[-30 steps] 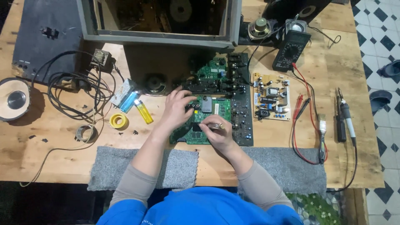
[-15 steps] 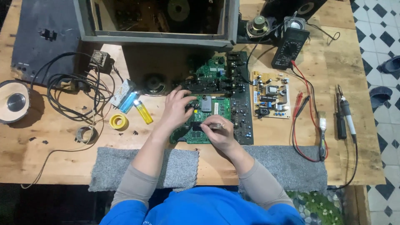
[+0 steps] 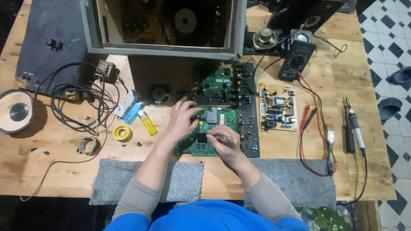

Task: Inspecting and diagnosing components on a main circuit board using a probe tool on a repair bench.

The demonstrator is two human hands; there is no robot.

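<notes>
Near the frame's centre, your left hand (image 3: 182, 122) presses spread fingers onto the green printed circuit board (image 3: 204, 133), steadying it, while your right hand (image 3: 223, 143) pinches a slim brass-tipped tool (image 3: 222, 138) over it. You appear mid-probe; the next touch calls for fine aim. Free wooden tabletop (image 3: 55, 149) lies lower left; the grey open cabinet (image 3: 167, 25) crowds above.

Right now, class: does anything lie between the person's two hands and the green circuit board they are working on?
Nothing visible does. The left hand rests directly on the green circuit board near its upper left parts, and the right hand holds a small brass-tipped tool against the board's lower area.
</notes>
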